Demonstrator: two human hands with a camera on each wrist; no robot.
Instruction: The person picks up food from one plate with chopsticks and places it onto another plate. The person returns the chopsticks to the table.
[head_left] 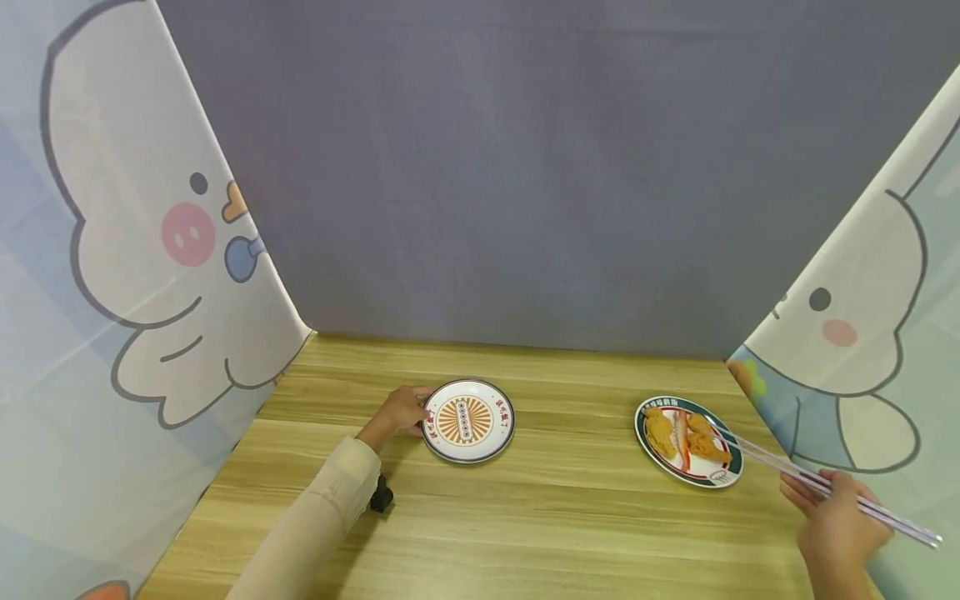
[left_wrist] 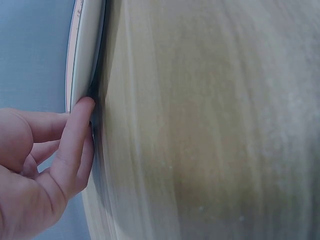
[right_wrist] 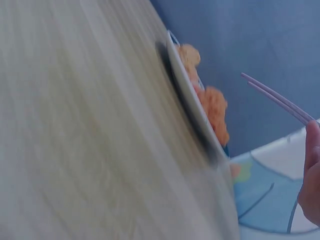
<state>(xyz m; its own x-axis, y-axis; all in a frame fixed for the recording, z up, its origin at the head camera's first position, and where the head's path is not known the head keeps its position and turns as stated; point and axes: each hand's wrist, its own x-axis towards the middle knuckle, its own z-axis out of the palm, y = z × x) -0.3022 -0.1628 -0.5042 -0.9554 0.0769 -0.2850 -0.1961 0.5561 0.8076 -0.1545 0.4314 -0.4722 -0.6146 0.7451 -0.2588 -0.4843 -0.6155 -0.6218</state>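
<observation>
At the left of the table my left hand (head_left: 405,410) pinches the near-left rim of a white plate (head_left: 489,446) with an orange sunburst print. In the left wrist view, fingertips (left_wrist: 84,105) meet the edge of that plate (left_wrist: 86,55). My right hand (head_left: 840,521) grips a pair of pale metallic chopsticks (head_left: 806,477). Their tips are over a green-rimmed plate (head_left: 651,446) in the head view. It bears pieces of fried chicken (head_left: 660,433) and a red-and-white strip of food (head_left: 681,440). The right wrist view shows the chopsticks (right_wrist: 280,100) raised above the chicken (right_wrist: 215,112), with nothing between their tips.
The wooden table (head_left: 555,533) is backed by a grey cloth wall (head_left: 510,183). Cartoon-printed cloths stand at the left (head_left: 135,250) and right (head_left: 862,333). A small black object (head_left: 382,495) is visible beside my left sleeve (head_left: 322,500).
</observation>
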